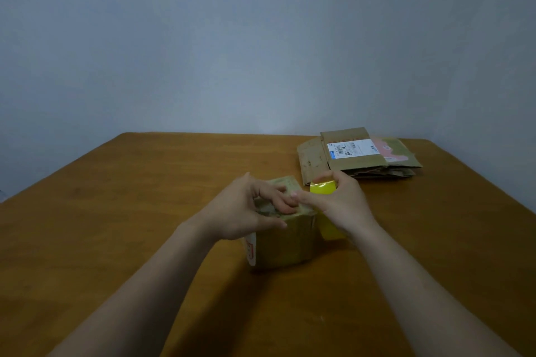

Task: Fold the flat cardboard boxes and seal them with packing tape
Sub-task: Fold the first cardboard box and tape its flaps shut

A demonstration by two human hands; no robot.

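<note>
One table (116,226) carries all items; ref. landmark for all positions = the box (285,246), standing erected near table centre. Flat cardboard stack (359,159): well beyond the box and to its right, several pcs lying flat, topmost pc bearing a white shipping label (352,148). None of these is folded, so by est. most of the task is outstanding. The box: sides up, top flaps appear folded down, but the hands cover much of the top, so seam condition cannot be confirmed. Left hand (246,209): on top of the box, fingers bent onto the flaps, thumb against the near face just under the top edge, i.e. pinching the upper edge and holding the flaps down. Right hand (339,206): at the box's right top corner, forefinger reaching over the top, other fingers curled round the tape roll (322,189). Tape roll: yellow, just beside the box on its right, at top-edge level; yellow also shows below the hand, roll body or pulled strip not distinguishable. Est. status: box no. 1 folded, top seal in progress; tape cut and press-down not yet done; bottom seam hidden.
</note>
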